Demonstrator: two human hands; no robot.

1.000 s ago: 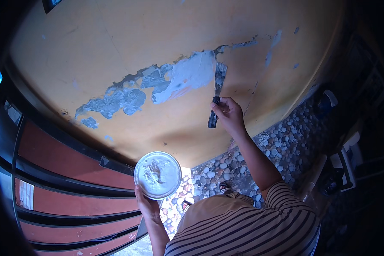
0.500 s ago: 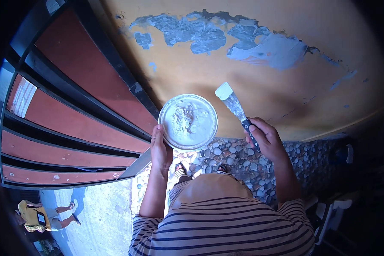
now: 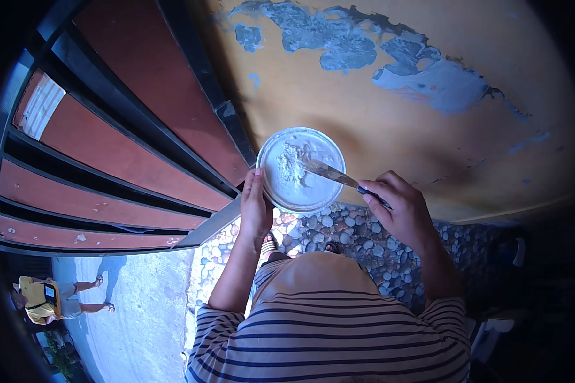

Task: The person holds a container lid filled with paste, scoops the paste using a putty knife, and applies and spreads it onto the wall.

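Note:
My left hand [image 3: 256,205] grips a round tub [image 3: 262,183] by its left side and holds it up in front of me. White paste [image 3: 294,167], lumpy in the middle, fills the tub. In my right hand [image 3: 399,207] is a putty knife [image 3: 338,175] with a dark handle. Its blade points left over the tub, the tip in or just at the paste. Ahead stands a yellow-orange wall [image 3: 364,115] with peeled grey patches [image 3: 345,48] and a smooth whitish smear [image 3: 437,83] on their right.
A red gate with dark metal bars [image 3: 137,147] stands close at my left. Pebbled ground [image 3: 390,255] lies under my feet. Far left, a person in a yellow top [image 3: 45,300] is on the pavement [image 3: 137,306]. A pale object [image 3: 492,335] sits at lower right.
The putty knife has swung down and left from beside the wall into the tub, its blade now turned sideways. The view has shifted, so wall and tub appear further right.

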